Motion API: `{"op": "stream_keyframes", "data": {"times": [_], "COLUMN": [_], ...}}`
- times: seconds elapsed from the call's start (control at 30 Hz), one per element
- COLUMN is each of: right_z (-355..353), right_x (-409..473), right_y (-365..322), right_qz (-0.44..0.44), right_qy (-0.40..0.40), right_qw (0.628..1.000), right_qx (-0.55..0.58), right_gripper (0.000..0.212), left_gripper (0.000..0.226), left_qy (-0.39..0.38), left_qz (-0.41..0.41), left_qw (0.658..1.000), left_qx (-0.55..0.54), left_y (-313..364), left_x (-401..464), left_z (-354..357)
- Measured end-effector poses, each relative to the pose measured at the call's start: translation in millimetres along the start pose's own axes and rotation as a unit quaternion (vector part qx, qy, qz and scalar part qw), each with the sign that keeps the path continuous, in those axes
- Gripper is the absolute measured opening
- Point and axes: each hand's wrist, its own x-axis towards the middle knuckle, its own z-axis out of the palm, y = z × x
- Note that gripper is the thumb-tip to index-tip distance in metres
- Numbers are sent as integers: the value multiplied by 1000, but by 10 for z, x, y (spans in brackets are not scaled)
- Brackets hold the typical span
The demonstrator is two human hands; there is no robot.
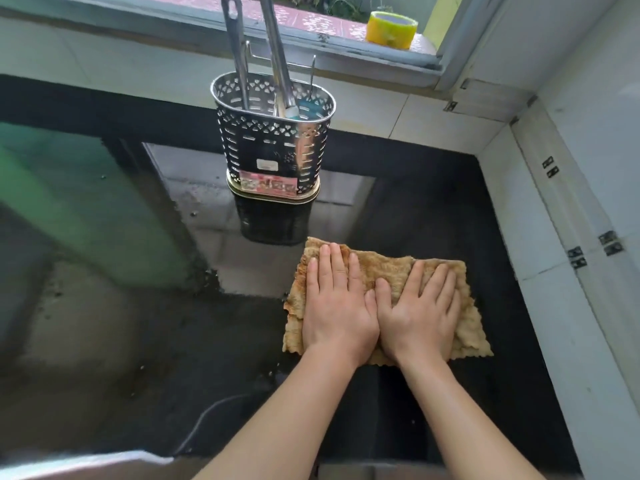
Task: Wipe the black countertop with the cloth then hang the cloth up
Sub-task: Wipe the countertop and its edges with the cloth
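Observation:
A tan, worn cloth (379, 263) lies spread flat on the glossy black countertop (433, 216), right of centre. My left hand (336, 303) presses flat on the cloth's left half with straight fingers. My right hand (420, 311) presses flat on its right half, fingers straight and slightly spread. The two thumbs touch in the middle. Both hands hide most of the cloth's centre and near edge.
A perforated metal utensil holder (273, 150) with long metal utensils stands just behind the cloth. White tiled walls (554, 271) close in the back and right. A yellow tape roll (391, 29) sits on the window sill. Crumbs and wet smears mark the counter's left side (104, 323).

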Motion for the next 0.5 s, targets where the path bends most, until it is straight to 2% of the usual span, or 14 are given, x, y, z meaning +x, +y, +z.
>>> {"op": "stream_keyframes", "data": {"times": [0.2, 0.5], "right_z": [25, 50], "right_x": [-703, -1379], "right_y": [-6, -225], "right_qz": [9, 25], "right_qy": [-5, -22], "right_qw": [1000, 999], "right_qx": [-4, -13], "right_gripper": [86, 84], "left_gripper": [68, 67], "left_qy": [-6, -2], "left_qz": [8, 15], "left_qw": [1000, 999], "left_qx": [-18, -28], "left_y": [-193, -581], "left_x": [-675, -1252], "left_z": [-5, -46]}}
